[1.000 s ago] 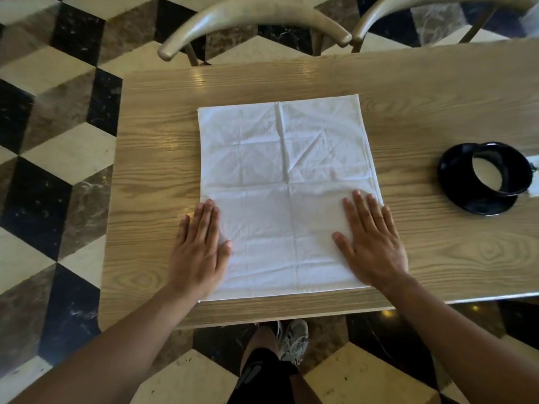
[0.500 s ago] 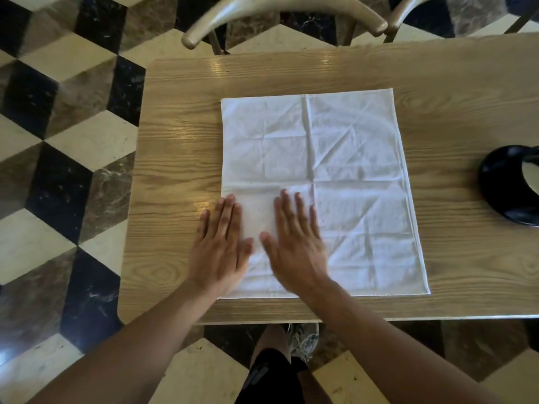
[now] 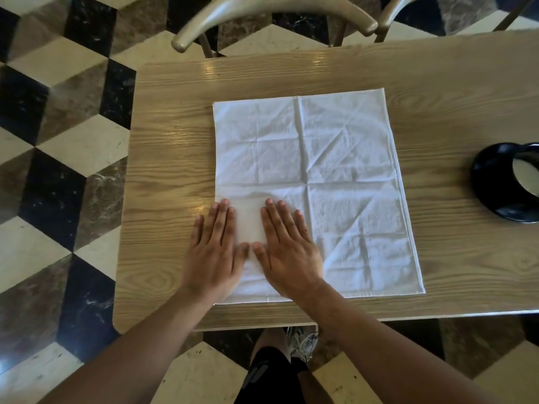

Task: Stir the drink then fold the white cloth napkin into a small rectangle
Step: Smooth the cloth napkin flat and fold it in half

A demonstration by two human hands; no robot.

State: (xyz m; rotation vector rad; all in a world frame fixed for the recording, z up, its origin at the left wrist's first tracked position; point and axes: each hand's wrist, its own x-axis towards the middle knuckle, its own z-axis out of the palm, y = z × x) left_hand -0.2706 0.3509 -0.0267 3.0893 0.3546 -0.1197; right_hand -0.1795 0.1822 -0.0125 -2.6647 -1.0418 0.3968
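Nearest to the person, both hands lie flat with straight fingers on the near left corner of the white napkin point(image 3: 315, 182). The left hand point(image 3: 214, 252) covers the napkin's left edge and partly rests on the wooden table point(image 3: 169, 176). The right hand point(image 3: 287, 250) is just beside it, thumbs almost touching. The napkin lies spread and creased. To its right stands a black cup point(image 3: 507, 185) with a pale drink. Beyond the napkin are chair backs point(image 3: 274, 13).

Readable text: none is showing on the napkin point(image 3: 315, 182), table point(image 3: 175, 158), or cup point(image 3: 495, 182).
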